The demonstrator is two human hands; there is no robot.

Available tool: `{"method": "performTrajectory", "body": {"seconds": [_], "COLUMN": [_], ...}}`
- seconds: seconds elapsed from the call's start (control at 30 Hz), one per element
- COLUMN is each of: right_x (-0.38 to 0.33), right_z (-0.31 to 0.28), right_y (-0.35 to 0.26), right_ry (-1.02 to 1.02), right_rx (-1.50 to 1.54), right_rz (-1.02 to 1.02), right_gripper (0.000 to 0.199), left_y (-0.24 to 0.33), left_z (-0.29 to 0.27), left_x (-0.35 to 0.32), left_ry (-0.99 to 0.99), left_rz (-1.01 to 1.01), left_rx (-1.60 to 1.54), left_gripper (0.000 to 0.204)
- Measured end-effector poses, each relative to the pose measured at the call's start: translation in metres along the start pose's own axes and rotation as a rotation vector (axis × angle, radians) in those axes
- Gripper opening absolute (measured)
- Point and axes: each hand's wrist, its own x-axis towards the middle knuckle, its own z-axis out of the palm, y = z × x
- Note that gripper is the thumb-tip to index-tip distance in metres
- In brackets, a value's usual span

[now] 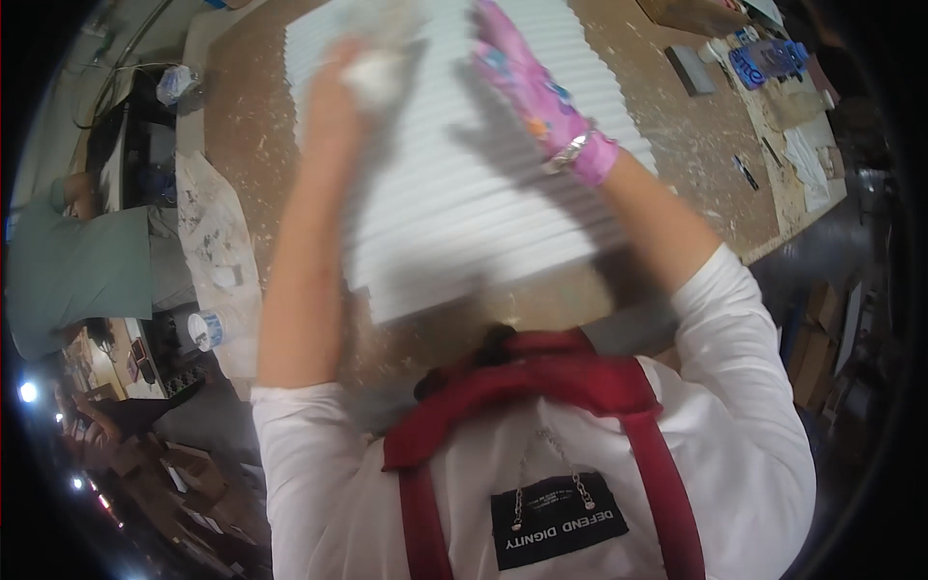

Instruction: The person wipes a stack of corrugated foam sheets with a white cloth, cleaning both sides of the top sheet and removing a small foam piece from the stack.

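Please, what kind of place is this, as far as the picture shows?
Probably a workshop or craft studio. A dusty brown workbench bears a white ribbed panel that both hands work on: the left hand presses a white cloth to it, the gloved right hand lies flat. Tools and scraps litter the far end.

The ridged board (464, 184) lies on the workbench (242, 126). Both hands rest on the board. A bottle (768, 60) lies far right of it.

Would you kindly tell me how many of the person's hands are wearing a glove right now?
1. The right hand wears a pink patterned glove and lies flat on the white ribbed panel. The left hand is bare and presses a white cloth onto the panel.
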Motion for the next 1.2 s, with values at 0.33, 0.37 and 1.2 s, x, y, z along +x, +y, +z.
{"method": "performTrajectory", "body": {"seconds": [0.33,0.37,1.2], "right_x": [-0.048,-0.073,-0.128], "right_z": [-0.016,0.012,0.005], "right_y": [-0.004,-0.028,0.001], "right_ry": [-0.293,-0.463,-0.257], "right_rx": [-0.709,-0.986,-0.903], "right_rz": [-0.348,-0.458,-0.644], "right_gripper": [0.027,0.023,0.015], "left_y": [-0.073,-0.076,-0.083], "left_z": [-0.035,-0.032,-0.015], "left_x": [-0.143,-0.154,-0.172], "left_ry": [-0.335,-0.426,-0.460], "left_rz": [0.410,0.302,0.227], "left_rx": [1.170,1.243,1.293], "left_gripper": [0.086,0.089,0.088]}}
